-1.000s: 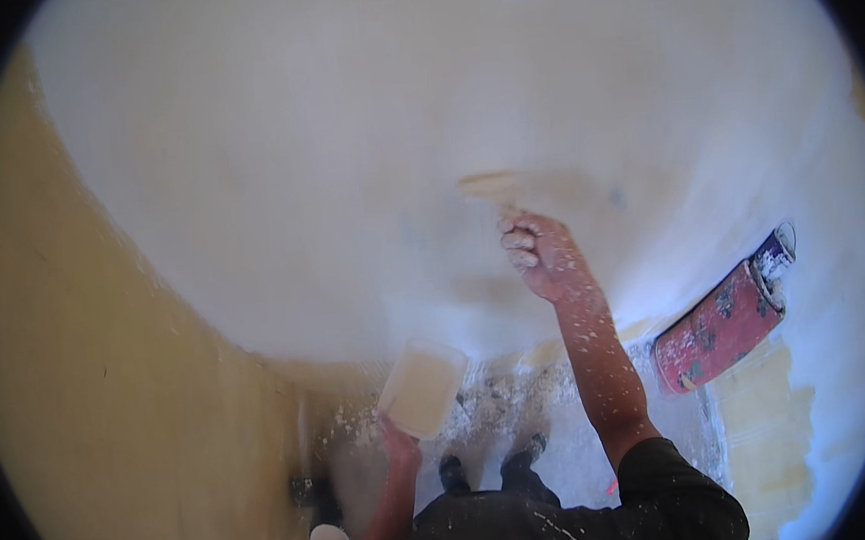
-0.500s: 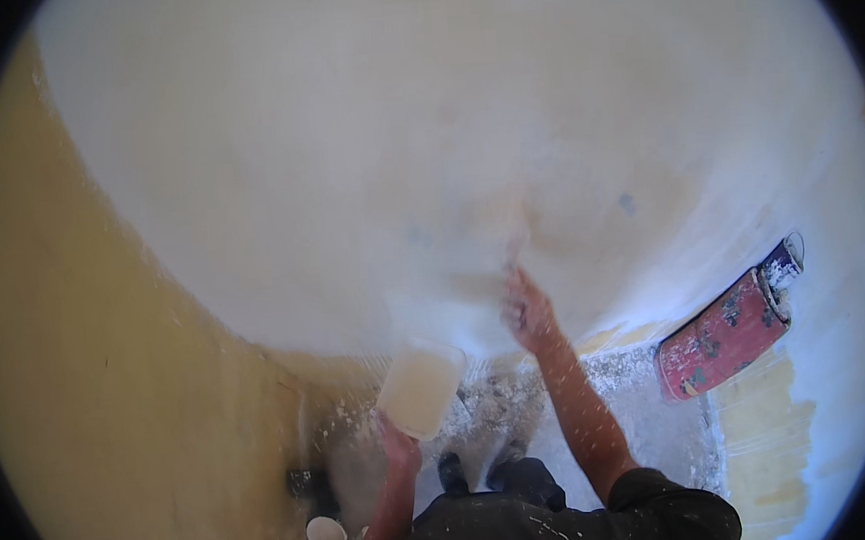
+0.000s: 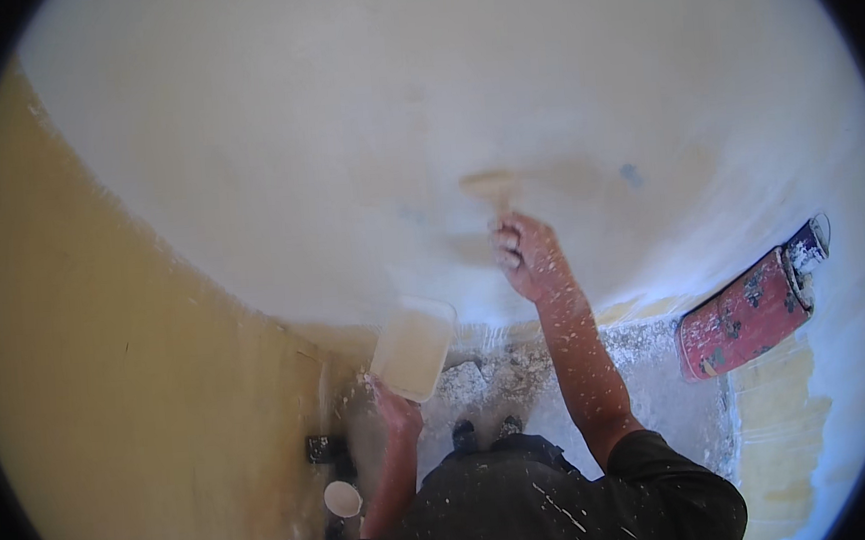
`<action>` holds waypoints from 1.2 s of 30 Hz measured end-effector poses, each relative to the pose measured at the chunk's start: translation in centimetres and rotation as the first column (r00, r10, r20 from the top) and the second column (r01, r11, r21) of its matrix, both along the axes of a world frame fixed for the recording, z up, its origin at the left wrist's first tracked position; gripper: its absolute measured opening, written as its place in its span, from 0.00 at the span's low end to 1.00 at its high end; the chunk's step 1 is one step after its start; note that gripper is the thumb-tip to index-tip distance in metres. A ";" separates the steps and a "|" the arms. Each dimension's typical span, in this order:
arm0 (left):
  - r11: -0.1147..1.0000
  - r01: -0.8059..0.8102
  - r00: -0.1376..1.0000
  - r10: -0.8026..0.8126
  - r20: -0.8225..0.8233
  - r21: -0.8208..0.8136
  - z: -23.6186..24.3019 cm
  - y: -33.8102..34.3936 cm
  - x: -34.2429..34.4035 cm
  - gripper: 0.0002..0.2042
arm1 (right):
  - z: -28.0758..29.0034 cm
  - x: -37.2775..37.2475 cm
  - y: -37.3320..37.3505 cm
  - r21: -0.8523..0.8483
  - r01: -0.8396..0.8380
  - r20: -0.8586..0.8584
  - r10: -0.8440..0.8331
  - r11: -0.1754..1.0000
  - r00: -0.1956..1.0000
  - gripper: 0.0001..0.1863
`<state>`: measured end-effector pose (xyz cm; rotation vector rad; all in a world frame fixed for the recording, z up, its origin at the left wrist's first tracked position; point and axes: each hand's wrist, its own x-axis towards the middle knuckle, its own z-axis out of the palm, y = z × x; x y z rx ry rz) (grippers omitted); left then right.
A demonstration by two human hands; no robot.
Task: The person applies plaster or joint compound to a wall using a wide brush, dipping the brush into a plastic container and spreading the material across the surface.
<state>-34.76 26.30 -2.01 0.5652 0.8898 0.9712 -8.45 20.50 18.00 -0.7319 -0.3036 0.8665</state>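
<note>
My right hand (image 3: 527,253) is raised in front of the white-coated wall (image 3: 274,161), its fingers closed round the handle of a wide paintbrush (image 3: 492,183). The brush head is blurred and pale brown; it appears to be at the wall surface, with a darker, damp-looking patch beside it. Lower and to the left, my left hand (image 3: 399,410) grips the near end of a pale rectangular tub (image 3: 415,351), tilted slightly in view. Its contents look cream-coloured, but I cannot tell how full it is. White specks cover my right forearm.
A worn red drum (image 3: 745,320) stands at the right, with a paint-smeared can (image 3: 807,247) on its top. Yellow wall (image 3: 110,393) rises on the left. Near my left arm is a round pale container (image 3: 343,499). The floor (image 3: 651,375) is spattered white.
My right hand and the brush have moved up the wall, the brush a little leftward. The tub is slightly higher in view. The drum and floor have shifted too, as my head has moved.
</note>
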 end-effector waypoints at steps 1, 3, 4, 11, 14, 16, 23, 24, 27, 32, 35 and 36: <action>0.999 -0.036 0.999 0.036 -0.012 -0.012 -0.3 0.1 0.1 0.29 | 4.8 -1.4 -0.6 0.049 -0.036 0.006 0.036 0.998 0.999 0.10; 0.999 0.018 1.000 -0.018 0.006 0.041 0.4 -0.1 0.5 0.29 | 10.5 -3.3 -1.8 0.087 -0.041 0.162 0.026 0.995 0.986 0.20; 0.997 0.039 0.999 -0.040 0.015 0.068 0.8 -0.2 0.7 0.29 | 11.8 -3.4 -1.9 0.137 -0.049 0.197 0.021 0.989 0.980 0.21; 1.000 -0.013 0.995 0.014 0.100 -0.020 2.5 0.4 2.0 0.29 | 13.9 -1.2 1.7 0.066 0.012 0.415 -0.039 0.998 0.909 0.21; 0.997 0.051 0.990 -0.057 0.129 0.053 2.0 2.0 1.2 0.29 | 7.8 0.2 4.5 -0.112 0.079 0.440 -0.022 0.991 0.898 0.20; 0.990 0.116 0.984 -0.126 0.125 0.086 0.9 4.3 -0.1 0.28 | 1.1 -1.6 6.2 -0.205 0.152 0.385 -0.063 0.967 0.921 0.20; 0.986 0.167 0.983 -0.165 0.080 -0.016 2.2 10.9 -3.5 0.28 | -19.8 -7.7 4.9 -0.315 -0.066 -0.127 0.027 0.947 0.992 0.18; 0.984 0.177 0.982 -0.174 0.074 -0.027 1.5 12.0 -4.2 0.28 | -21.1 -8.0 4.8 -0.268 -0.146 -0.234 0.083 0.952 0.969 0.18; 0.980 0.191 0.978 -0.185 0.091 -0.053 -0.2 14.8 -5.5 0.28 | -19.1 -7.9 7.0 -0.392 -0.077 -0.180 0.006 0.917 0.984 0.16; 0.954 0.301 0.948 -0.301 0.107 0.016 -0.4 17.1 -8.1 0.28 | 0.3 -8.8 10.5 -0.097 0.110 -0.104 -0.120 0.989 0.987 0.16; 0.949 0.312 0.947 -0.308 0.086 -0.038 -1.5 18.4 -8.2 0.28 | 11.7 -12.3 10.4 -0.036 0.179 0.148 -0.172 0.983 0.974 0.18; 0.952 0.306 0.948 -0.303 0.098 -0.021 -2.1 18.7 -8.6 0.27 | 14.2 -13.5 10.8 0.011 0.180 0.198 -0.178 0.984 0.964 0.19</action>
